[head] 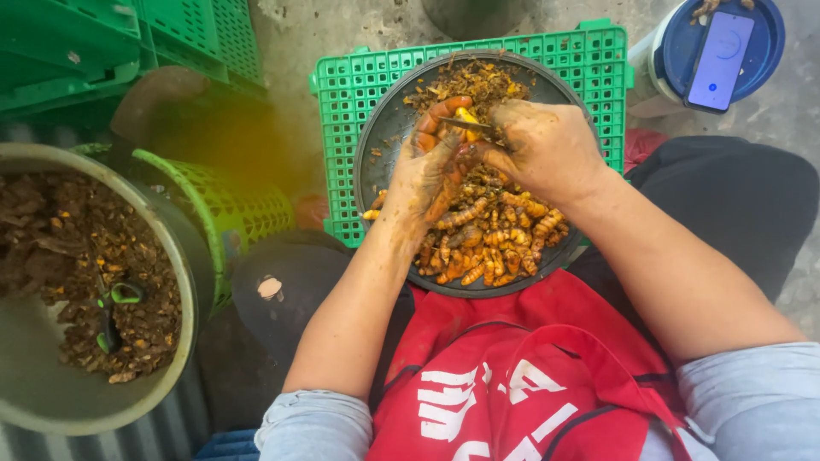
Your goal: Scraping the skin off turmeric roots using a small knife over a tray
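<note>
Left hand (431, 166) grips a yellow root (465, 115); right hand (547, 145) grips a small knife (465, 125), over a dark pan (380, 145) on a green crate (342, 94); phone (720, 60) nearby.

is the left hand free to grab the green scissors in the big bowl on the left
Probably not right away: the left hand is holding a root over the pan. The scissors lie uncovered in the bowl, so nothing else blocks them.

Orange-brown roots (491, 243) in dark grey pan (376, 145); bright green lattice crate (342, 85); red apron (512, 376), white print; blue lid (769, 34); peeled piece (466, 118) yellow, possibly stained.
</note>
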